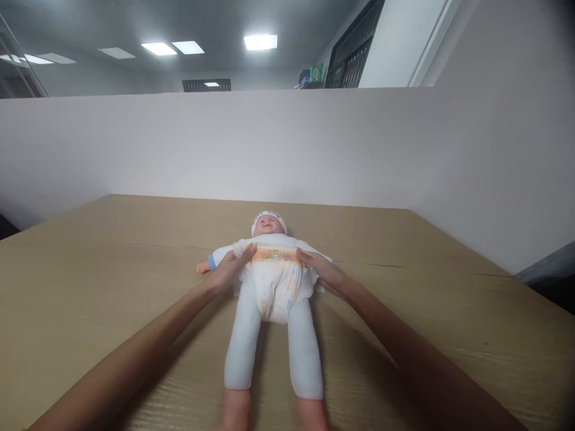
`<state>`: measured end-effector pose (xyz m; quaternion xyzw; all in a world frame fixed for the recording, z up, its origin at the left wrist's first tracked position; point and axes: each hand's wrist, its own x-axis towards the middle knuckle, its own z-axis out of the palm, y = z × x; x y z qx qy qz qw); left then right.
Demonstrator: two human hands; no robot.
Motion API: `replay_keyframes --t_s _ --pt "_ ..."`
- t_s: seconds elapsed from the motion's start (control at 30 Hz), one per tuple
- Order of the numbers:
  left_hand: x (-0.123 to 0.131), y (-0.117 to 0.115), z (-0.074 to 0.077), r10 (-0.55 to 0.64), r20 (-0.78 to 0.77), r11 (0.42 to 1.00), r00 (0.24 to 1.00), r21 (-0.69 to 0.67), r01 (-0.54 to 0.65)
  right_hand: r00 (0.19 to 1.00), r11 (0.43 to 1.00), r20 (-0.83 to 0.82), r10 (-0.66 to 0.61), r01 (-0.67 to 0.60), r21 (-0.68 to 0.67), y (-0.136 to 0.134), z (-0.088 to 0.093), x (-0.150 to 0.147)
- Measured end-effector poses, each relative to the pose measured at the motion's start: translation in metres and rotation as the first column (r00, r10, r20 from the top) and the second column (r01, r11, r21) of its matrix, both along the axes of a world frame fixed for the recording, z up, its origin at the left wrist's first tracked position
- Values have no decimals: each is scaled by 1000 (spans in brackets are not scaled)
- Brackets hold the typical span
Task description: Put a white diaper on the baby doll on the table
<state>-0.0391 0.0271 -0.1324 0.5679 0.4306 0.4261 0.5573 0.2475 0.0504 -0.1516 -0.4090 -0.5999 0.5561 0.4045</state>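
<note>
A baby doll [242, 350] lies on its back on the table, its head away from me and its legs toward me. It wears a white knitted cap with dark lettering, a white top with blue cuffs and white leggings. Around its hips is a white diaper [276, 287] with an orange printed waistband. My left hand [231, 267] grips the diaper's left side, thumb on the front of the waistband. On the other side, my right hand [324, 269] holds the opposite edge in the same way. The fingers of both hands are partly hidden behind the diaper's sides.
The light wooden table [112, 239] runs back to a white partition wall [269, 146]. Another white wall [494, 149] stands on the right. Beyond the partition, a green package [316, 73] and a blue item sit high up under ceiling lights.
</note>
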Motion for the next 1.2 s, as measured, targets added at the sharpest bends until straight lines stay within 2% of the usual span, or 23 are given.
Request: replay_keyframes --t_s 0.1,0.27,0.47,0.67,0.8,0.93,1.07,1.13,1.2 --pt "0 1 -4 24 0 999 1000 -40 -24 998 995 -51 45 -50 -89 2 -5 -2" --pt "1 0 -5 59 19 997 998 -46 -58 989 985 -138 46 -68 -160 1 -12 -3" --pt "5 -4 -3 168 -28 984 985 67 -166 975 969 -223 13 -68 -238 1 -16 -3" --pt "7 5 -15 184 -24 980 983 87 -181 977 965 -212 26 -80 -248 0 -15 -3" --pt "7 12 -21 213 -109 966 971 171 -192 981 967 -193 -12 -38 -250 1 -18 -5" --pt "6 11 -22 277 -216 939 936 268 -216 992 983 -110 -58 38 -178 -1 -21 -7" --pt "-2 11 -18 358 -306 903 882 354 -243 993 986 -77 -89 76 -151 -3 -23 -9" --pt "-8 10 -9 385 -332 891 861 378 -252 992 985 -82 -95 82 -150 -3 -23 -10" --pt "-12 8 5 435 -371 865 820 426 -265 991 985 -91 -96 82 -152 -3 -24 -11"
